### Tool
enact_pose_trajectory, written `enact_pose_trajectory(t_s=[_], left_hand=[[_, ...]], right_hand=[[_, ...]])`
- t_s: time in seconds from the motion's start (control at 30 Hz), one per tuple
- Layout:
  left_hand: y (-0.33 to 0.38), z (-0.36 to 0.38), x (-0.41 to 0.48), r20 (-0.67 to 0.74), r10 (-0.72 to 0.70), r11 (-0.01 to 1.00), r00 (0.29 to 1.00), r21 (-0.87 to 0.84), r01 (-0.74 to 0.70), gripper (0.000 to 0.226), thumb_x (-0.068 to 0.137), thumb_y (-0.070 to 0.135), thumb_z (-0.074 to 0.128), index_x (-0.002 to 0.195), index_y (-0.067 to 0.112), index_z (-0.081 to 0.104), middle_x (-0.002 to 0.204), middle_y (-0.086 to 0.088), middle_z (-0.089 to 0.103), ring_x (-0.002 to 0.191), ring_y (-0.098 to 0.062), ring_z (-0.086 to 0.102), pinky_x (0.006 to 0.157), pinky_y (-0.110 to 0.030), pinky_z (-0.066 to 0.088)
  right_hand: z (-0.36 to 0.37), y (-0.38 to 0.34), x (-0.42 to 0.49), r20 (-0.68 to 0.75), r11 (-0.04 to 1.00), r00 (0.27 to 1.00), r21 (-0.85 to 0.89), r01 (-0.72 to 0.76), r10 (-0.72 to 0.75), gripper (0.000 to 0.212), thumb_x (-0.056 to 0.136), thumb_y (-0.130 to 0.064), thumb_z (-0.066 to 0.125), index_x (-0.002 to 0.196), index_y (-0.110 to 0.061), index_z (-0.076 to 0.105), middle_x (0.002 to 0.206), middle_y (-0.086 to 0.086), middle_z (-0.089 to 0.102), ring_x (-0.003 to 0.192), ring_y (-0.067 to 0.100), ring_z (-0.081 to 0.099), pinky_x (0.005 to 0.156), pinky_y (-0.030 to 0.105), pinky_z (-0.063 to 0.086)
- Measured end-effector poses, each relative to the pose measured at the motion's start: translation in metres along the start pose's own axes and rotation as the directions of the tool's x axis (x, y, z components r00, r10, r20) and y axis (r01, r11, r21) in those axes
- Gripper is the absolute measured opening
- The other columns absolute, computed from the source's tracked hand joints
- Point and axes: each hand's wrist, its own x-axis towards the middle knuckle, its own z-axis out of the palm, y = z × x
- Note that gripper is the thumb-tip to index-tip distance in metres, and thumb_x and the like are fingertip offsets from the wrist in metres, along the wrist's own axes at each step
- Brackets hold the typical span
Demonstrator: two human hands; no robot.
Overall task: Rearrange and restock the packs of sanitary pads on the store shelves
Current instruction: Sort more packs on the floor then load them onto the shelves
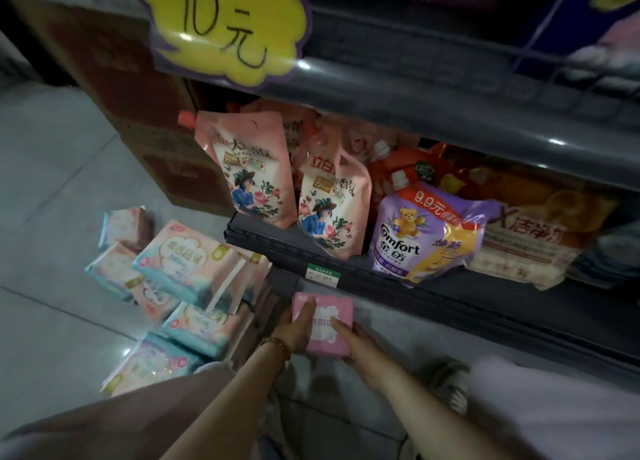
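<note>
- Pink pack (323, 324) of sanitary pads is held in both hands, just below and in front of the bottom shelf (467, 295) front edge, above the grey floor (52, 182).
- Left hand (294, 330) grips the pack's left side, thumb laid across the front face, other fingers hidden behind it.
- Right hand (360, 347) grips the pack's lower right corner, thumb on the front face, remaining fingers curled under.
- Bead bracelet (276, 343) on the left wrist.
- Pile of pad packs (180, 279), pink-and-teal wrappers, lies on the floor left of the bottom shelf's left end; packs overlap each other and some are tilted.
- On the bottom shelf: two pink spouted pouches, left pouch (251, 172) and second pouch (329, 207), standing near its left end, leaning back.
- Purple Comfort pouch (424, 234) lies slumped on the bottom shelf right of the pink pouches, reaching the front edge.
- Orange packs (530, 231) on the bottom shelf further right, blurred.
- Green-and-white price label (322, 271) on the bottom shelf's front rail, just above the pink pack.
- Yellow price sign (228, 23), hand-written "10元", hangs from the shelf above the bottom shelf.
- Brown cardboard boxes (138, 113) stacked left of the bottom shelf.
</note>
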Motion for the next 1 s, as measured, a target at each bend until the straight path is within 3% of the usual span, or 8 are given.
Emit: enact_pose_trajectory(t_s=[0.13,0.27,0.43,0.53,0.67,0.77,0.83,1.0], left_hand=[[0.021,0.007,-0.049,-0.017,0.145,0.987,0.989,0.072,-0.144,0.058,0.086,0.056,0.055,0.129,0.017,0.052,0.121,-0.011,0.063,0.106,-0.028,0.061,0.095,-0.035,0.047],[0.044,0.021,-0.102,0.036,0.368,0.920,0.929,0.132,-0.369,0.059,0.083,0.061,0.056,0.127,0.021,0.049,0.119,-0.006,0.064,0.103,-0.023,0.063,0.093,-0.043,0.052],[0.073,0.032,-0.167,0.124,0.659,0.705,0.742,0.240,-0.667,0.082,0.057,0.092,0.047,0.122,0.042,0.050,0.115,0.009,0.065,0.099,-0.012,0.066,0.087,-0.042,0.055],[0.102,0.039,-0.210,0.140,0.786,0.562,0.602,0.242,-0.791,0.076,0.062,0.089,0.047,0.123,0.043,0.049,0.113,0.014,0.065,0.100,-0.006,0.065,0.088,-0.039,0.054],[0.147,0.046,-0.266,0.130,0.922,0.350,0.365,0.124,-0.928,0.051,0.078,0.070,0.052,0.122,0.046,0.050,0.113,0.014,0.065,0.102,-0.003,0.063,0.088,-0.036,0.054],[0.184,0.048,-0.296,0.126,0.963,0.230,0.237,0.074,-0.970,0.043,0.081,0.066,0.054,0.119,0.047,0.052,0.113,0.010,0.066,0.102,-0.006,0.065,0.085,-0.036,0.055],[0.210,0.046,-0.309,0.144,0.975,0.162,0.168,0.055,-0.985,0.033,0.085,0.058,0.055,0.116,0.047,0.051,0.110,0.013,0.067,0.098,-0.003,0.066,0.080,-0.027,0.056],[0.277,0.035,-0.318,0.145,0.985,0.079,0.090,0.083,-0.993,0.038,0.083,0.051,0.049,0.120,0.042,0.046,0.104,0.018,0.065,0.092,0.007,0.064,0.074,-0.013,0.052]], right_hand=[[-0.002,-0.017,-0.054,-0.042,0.991,0.991,-0.044,0.128,-0.130,0.023,0.098,-0.021,0.051,0.120,-0.018,0.053,0.105,0.002,0.067,0.081,0.006,0.065,0.056,0.011,0.048],[-0.012,-0.032,-0.103,-0.107,0.944,0.938,-0.062,0.323,-0.328,0.029,0.095,-0.018,0.056,0.124,-0.016,0.054,0.101,-0.005,0.069,0.086,0.005,0.066,0.069,0.014,0.053],[-0.014,-0.055,-0.168,-0.214,0.843,0.819,-0.053,0.535,-0.533,0.035,0.092,-0.016,0.061,0.126,-0.017,0.054,0.105,-0.009,0.068,0.087,0.000,0.068,0.068,0.012,0.051],[-0.012,-0.082,-0.212,-0.232,0.745,0.713,-0.089,0.661,-0.661,0.033,0.091,-0.019,0.062,0.121,-0.028,0.054,0.108,-0.014,0.068,0.088,-0.006,0.067,0.068,0.009,0.049],[-0.006,-0.129,-0.261,-0.208,0.561,0.526,-0.191,0.805,-0.825,0.030,0.087,-0.020,0.063,0.113,-0.031,0.053,0.109,-0.011,0.067,0.085,-0.010,0.065,0.067,0.006,0.048],[0.000,-0.164,-0.285,-0.177,0.449,0.416,-0.224,0.865,-0.892,0.046,0.075,-0.039,0.064,0.119,-0.036,0.051,0.109,-0.013,0.068,0.096,-0.003,0.066,0.076,0.014,0.054],[0.004,-0.189,-0.294,-0.150,0.396,0.369,-0.244,0.885,-0.917,0.054,0.073,-0.045,0.063,0.124,-0.038,0.049,0.112,-0.014,0.067,0.102,0.001,0.065,0.082,0.021,0.055],[0.010,-0.263,-0.286,-0.036,0.239,0.247,-0.422,0.874,-0.968,0.054,0.082,-0.046,0.060,0.132,-0.036,0.041,0.118,-0.021,0.056,0.103,-0.017,0.055,0.077,0.004,0.046]])
